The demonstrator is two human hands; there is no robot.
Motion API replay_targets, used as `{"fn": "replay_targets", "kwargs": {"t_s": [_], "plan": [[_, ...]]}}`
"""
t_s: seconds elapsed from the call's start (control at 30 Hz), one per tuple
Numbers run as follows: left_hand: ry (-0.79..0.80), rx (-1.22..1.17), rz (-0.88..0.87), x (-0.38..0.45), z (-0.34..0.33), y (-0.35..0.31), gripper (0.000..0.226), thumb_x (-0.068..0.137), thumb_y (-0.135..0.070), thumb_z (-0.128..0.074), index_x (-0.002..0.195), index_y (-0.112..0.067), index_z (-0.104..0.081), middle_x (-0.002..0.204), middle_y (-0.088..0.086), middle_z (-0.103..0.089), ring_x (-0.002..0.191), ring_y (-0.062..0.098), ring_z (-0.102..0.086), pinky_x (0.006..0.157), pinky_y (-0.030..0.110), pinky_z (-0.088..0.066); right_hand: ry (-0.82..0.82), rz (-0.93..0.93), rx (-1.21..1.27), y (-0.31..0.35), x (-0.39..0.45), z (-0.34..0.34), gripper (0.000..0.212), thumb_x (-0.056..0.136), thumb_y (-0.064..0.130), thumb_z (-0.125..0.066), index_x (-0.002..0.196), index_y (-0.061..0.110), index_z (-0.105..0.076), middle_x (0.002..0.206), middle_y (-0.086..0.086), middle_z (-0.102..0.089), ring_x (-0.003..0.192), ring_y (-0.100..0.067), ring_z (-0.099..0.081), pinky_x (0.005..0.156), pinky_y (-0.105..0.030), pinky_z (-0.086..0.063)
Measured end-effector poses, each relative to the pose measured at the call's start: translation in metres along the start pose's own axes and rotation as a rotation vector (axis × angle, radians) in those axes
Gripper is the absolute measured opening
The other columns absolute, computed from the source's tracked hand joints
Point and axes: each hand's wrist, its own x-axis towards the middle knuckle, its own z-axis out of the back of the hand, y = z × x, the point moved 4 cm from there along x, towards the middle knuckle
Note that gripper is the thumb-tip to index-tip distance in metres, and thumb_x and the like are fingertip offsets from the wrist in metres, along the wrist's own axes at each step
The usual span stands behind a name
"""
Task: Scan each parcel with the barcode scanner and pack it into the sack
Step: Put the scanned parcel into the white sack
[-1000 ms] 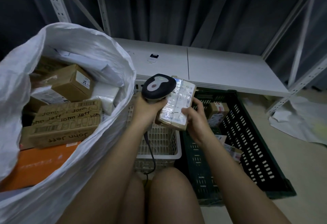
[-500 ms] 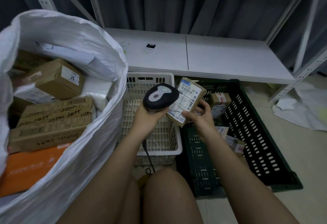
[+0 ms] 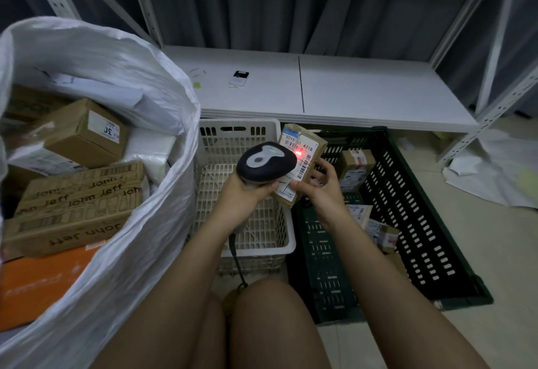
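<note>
My left hand [image 3: 243, 195] grips a black and grey barcode scanner [image 3: 266, 162], its cable hanging down between my knees. My right hand [image 3: 323, 185] holds a small brown parcel [image 3: 305, 150] with a white label tilted toward the scanner. A red scan spot glows on the label. The big white sack [image 3: 145, 135] stands open at the left, holding several cardboard boxes [image 3: 78, 194] and an orange box. More small parcels [image 3: 356, 167] lie in the dark green crate [image 3: 422, 223] at the right.
A white slotted basket [image 3: 247, 223] sits under my hands, between sack and crate. A low white shelf [image 3: 334, 92] behind carries a small white device [image 3: 239, 78]. Metal rack posts stand at both sides. Crumpled white plastic [image 3: 495, 176] lies on the floor at right.
The scanner has moved closer to the parcel's label, and a red scan light now shows on the label. The parcel is tilted more upright than before.
</note>
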Motion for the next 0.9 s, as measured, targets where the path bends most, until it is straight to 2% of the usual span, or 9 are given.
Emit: {"fn": "replay_targets", "kwargs": {"t_s": [0.07, 0.23, 0.3, 0.43, 0.57, 0.67, 0.7, 0.8, 0.9], "plan": [[-0.023, -0.007, 0.004, 0.0, 0.001, -0.001, 0.05, 0.079, -0.004, -0.075, 0.124, -0.013, -0.056, 0.106, -0.009, -0.063, 0.088, -0.012, -0.057, 0.07, 0.002, -0.045, -0.003, 0.002, 0.0, 0.0, -0.001, 0.0, 0.083, 0.074, -0.007, -0.075, 0.142, 0.018, -0.034, 0.118, 0.002, -0.059, 0.109, -0.016, -0.062, 0.089, -0.037, -0.055], [-0.103, -0.04, 0.024, -0.004, 0.009, -0.007, 0.05, 0.077, -0.012, -0.079, 0.122, -0.015, -0.058, 0.114, -0.004, -0.065, 0.109, 0.011, -0.059, 0.093, 0.025, -0.046, 0.01, 0.026, -0.036, 0.008, -0.009, 0.0, 0.083, 0.074, -0.005, -0.076, 0.143, 0.018, -0.034, 0.122, 0.0, -0.059, 0.106, -0.013, -0.062, 0.082, -0.03, -0.055], [-0.139, -0.055, -0.003, -0.01, 0.014, -0.018, 0.045, 0.077, -0.01, -0.078, 0.116, -0.02, -0.058, 0.112, -0.005, -0.063, 0.109, 0.011, -0.058, 0.09, 0.022, -0.046, 0.018, 0.043, -0.051, 0.016, -0.015, -0.002, 0.084, 0.075, -0.003, -0.077, 0.144, 0.018, -0.034, 0.126, -0.004, -0.059, 0.109, -0.015, -0.062, 0.082, -0.03, -0.055], [-0.246, -0.09, -0.072, -0.031, 0.035, -0.045, 0.054, 0.077, -0.007, -0.077, 0.126, -0.012, -0.055, 0.113, -0.007, -0.06, 0.108, 0.005, -0.055, 0.077, 0.002, -0.043, 0.024, 0.131, -0.093, 0.052, -0.035, -0.014, 0.075, 0.077, 0.002, -0.077, 0.139, 0.019, -0.04, 0.125, -0.003, -0.061, 0.107, -0.016, -0.064, 0.083, -0.031, -0.056], [-0.34, -0.073, -0.127, -0.061, 0.072, -0.072, 0.053, 0.078, -0.012, -0.078, 0.127, -0.01, -0.056, 0.114, -0.004, -0.062, 0.109, 0.008, -0.057, 0.08, 0.005, -0.045, 0.068, 0.261, -0.064, 0.099, -0.064, -0.049, 0.069, 0.081, 0.003, -0.073, 0.14, 0.02, -0.043, 0.118, 0.001, -0.063, 0.103, -0.014, -0.066, 0.081, -0.028, -0.057], [-0.355, -0.062, -0.135, -0.087, 0.105, -0.087, 0.052, 0.078, -0.018, -0.078, 0.125, -0.013, -0.057, 0.118, -0.002, -0.065, 0.11, 0.015, -0.06, 0.094, 0.026, -0.05, 0.11, 0.335, -0.018, 0.123, -0.084, -0.084, 0.061, 0.084, 0.007, -0.072, 0.137, 0.024, -0.046, 0.121, -0.007, -0.061, 0.106, -0.02, -0.066, 0.078, -0.03, -0.059], [-0.365, -0.056, -0.14, -0.096, 0.117, -0.091, 0.051, 0.079, -0.019, -0.078, 0.125, -0.013, -0.057, 0.119, 0.002, -0.066, 0.11, 0.019, -0.062, 0.095, 0.033, -0.051, 0.116, 0.354, -0.011, 0.129, -0.091, -0.097, 0.064, 0.085, 0.009, -0.072, 0.139, 0.025, -0.043, 0.123, -0.007, -0.06, 0.105, -0.019, -0.066, 0.074, -0.027, -0.058], [-0.431, -0.071, -0.174, -0.123, 0.153, -0.101, 0.046, 0.08, -0.016, -0.076, 0.122, -0.011, -0.059, 0.116, 0.007, -0.067, 0.109, 0.021, -0.062, 0.09, 0.03, -0.052, 0.136, 0.426, -0.044, 0.141, -0.109, -0.14, 0.084, 0.087, 0.018, -0.071, 0.15, 0.034, -0.019, 0.127, -0.004, -0.055, 0.101, -0.009, -0.065, 0.069, -0.022, -0.057], [-0.525, -0.089, -0.19, -0.146, 0.19, -0.106, 0.053, 0.079, -0.018, -0.077, 0.128, -0.016, -0.057, 0.12, -0.003, -0.064, 0.111, 0.013, -0.059, 0.095, 0.03, -0.047, 0.122, 0.59, -0.209, 0.141, -0.124, -0.189, 0.095, 0.084, 0.026, -0.074, 0.148, 0.049, -0.007, 0.135, -0.002, -0.046, 0.114, -0.014, -0.058, 0.089, -0.038, -0.056]]}}
